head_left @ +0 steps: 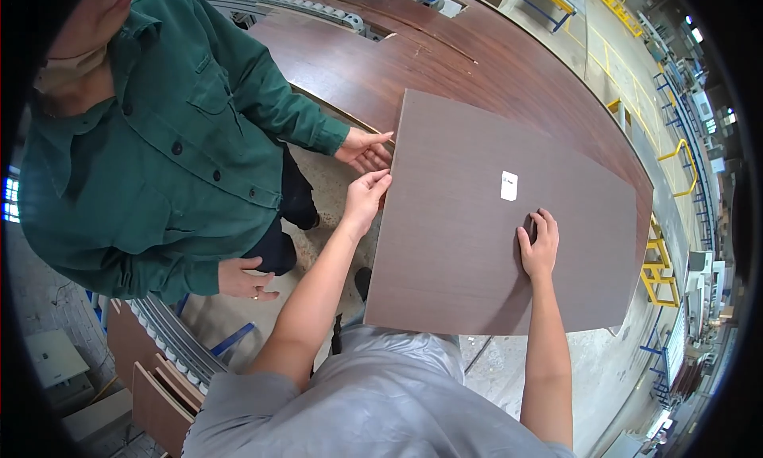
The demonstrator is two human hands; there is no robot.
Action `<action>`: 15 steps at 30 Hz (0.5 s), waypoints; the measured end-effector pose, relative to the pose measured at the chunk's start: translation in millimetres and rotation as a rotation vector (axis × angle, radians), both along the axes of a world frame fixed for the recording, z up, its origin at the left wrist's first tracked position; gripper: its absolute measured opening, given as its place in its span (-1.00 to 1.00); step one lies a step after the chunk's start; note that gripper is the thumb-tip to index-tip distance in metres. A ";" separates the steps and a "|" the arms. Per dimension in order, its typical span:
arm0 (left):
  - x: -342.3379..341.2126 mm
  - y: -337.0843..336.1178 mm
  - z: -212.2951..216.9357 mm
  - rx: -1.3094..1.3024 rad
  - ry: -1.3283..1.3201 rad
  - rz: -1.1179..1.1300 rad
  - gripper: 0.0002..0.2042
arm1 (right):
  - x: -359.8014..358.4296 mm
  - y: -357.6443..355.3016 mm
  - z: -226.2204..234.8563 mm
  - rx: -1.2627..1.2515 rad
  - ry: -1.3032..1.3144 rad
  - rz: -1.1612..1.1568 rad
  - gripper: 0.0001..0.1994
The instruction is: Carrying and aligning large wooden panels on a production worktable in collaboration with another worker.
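Observation:
A large flat brown wood-grain panel lies in front of me, with a small white label stuck on its top face. My left hand grips the panel's left edge, fingers curled over it. My right hand rests flat on the panel's top, just below the label, with something small and dark under its fingers. A person in a green work jacket stands at my left. One of that person's hands touches the panel's left edge just above my left hand.
Under the panel lies a bigger dark reddish-brown board on a roller conveyor. More panels and rollers stand at lower left. Yellow railings and a concrete floor are at the right.

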State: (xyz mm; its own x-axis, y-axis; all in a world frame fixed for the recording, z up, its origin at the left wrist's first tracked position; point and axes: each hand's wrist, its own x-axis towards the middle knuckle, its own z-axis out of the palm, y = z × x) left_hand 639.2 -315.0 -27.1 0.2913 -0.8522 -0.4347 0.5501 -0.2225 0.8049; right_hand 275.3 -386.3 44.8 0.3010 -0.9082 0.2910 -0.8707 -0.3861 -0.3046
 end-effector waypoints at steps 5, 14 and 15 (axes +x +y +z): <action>-4.5 1.0 2.0 -0.104 -0.562 0.060 -0.74 | -0.8 0.5 1.9 0.001 0.020 0.016 -0.62; 3.1 80.0 27.1 0.059 -0.087 -0.174 -0.70 | -1.8 -1.0 -4.7 0.021 0.040 0.017 -0.64; 3.3 80.3 26.5 0.046 -0.094 -0.178 -0.70 | -1.9 -1.5 -5.2 0.020 0.022 0.015 -0.63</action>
State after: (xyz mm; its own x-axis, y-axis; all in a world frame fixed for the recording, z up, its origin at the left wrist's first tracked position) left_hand 642.5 -234.7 -0.6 0.1787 -0.8738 -0.4522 0.4219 -0.3472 0.8375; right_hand 273.4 -387.8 39.5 0.3210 -0.9091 0.2656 -0.8713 -0.3934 -0.2934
